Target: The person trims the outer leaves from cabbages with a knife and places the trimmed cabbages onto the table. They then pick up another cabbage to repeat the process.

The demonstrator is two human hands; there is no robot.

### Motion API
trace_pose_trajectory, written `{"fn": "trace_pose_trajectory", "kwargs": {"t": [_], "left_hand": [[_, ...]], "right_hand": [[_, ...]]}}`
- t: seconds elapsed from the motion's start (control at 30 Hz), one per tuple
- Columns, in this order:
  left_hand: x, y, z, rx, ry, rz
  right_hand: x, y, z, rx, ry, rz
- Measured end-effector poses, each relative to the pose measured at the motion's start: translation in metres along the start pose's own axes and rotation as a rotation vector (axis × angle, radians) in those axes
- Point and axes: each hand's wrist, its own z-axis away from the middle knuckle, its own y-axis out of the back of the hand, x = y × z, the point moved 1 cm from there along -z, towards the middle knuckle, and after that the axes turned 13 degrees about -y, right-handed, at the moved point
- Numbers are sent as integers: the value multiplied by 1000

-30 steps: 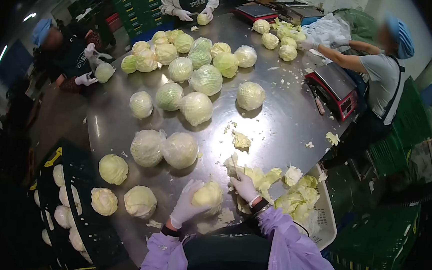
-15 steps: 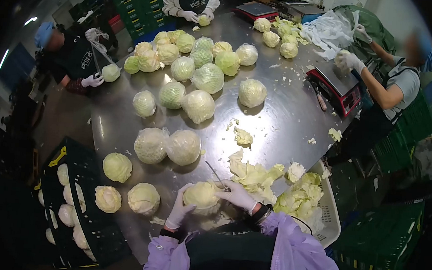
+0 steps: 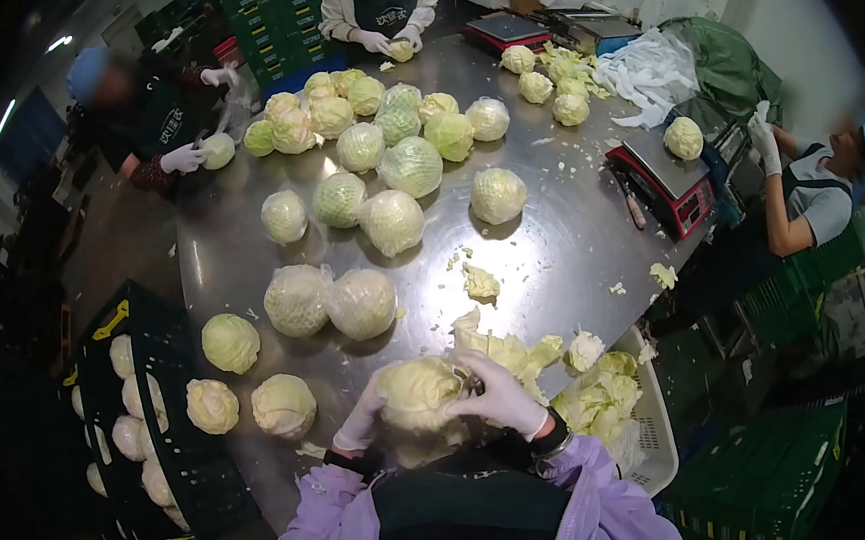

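Note:
A pale green cabbage [image 3: 422, 392] is between my two gloved hands, close to the table's front edge. My left hand [image 3: 362, 416] grips its left side, its fingers partly hidden behind the cabbage. On the right side, my right hand [image 3: 500, 393] curls against the leaves with a small knife [image 3: 468, 379] in its grip; only a dark bit of it shows, and the blade is mostly hidden. Left of my hands sit unwrapped cabbages [image 3: 284, 406]. Loose trimmed leaves [image 3: 503, 350] lie just beyond my right hand.
Plastic-wrapped cabbages [image 3: 392, 223] cover the middle of the steel table [image 3: 544, 248]. A white basket [image 3: 663, 442] of leaves stands at right, a dark crate [image 3: 169, 382] of cabbages at left. Beside a red scale [image 3: 671, 181] is a co-worker [image 3: 809, 196]; two others work across the table.
The cabbage in my hands has turned and appears higher. My right hand has moved over its side, and the knife blade no longer sticks out. The right-hand co-worker's cabbage now rests on the scale.

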Motion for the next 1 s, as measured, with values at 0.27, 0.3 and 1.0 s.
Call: {"fn": "trace_pose_trajectory", "kwargs": {"t": [0.27, 0.3, 1.0], "left_hand": [[-11, 1, -5, -23, 179, 73], [-15, 1, -6, -65, 194, 99], [-14, -25, 20, -92, 29, -464]], "right_hand": [[-17, 8, -6, 104, -68, -95], [-14, 15, -5, 61, -288, -386], [99, -20, 1, -112, -705, -742]]}}
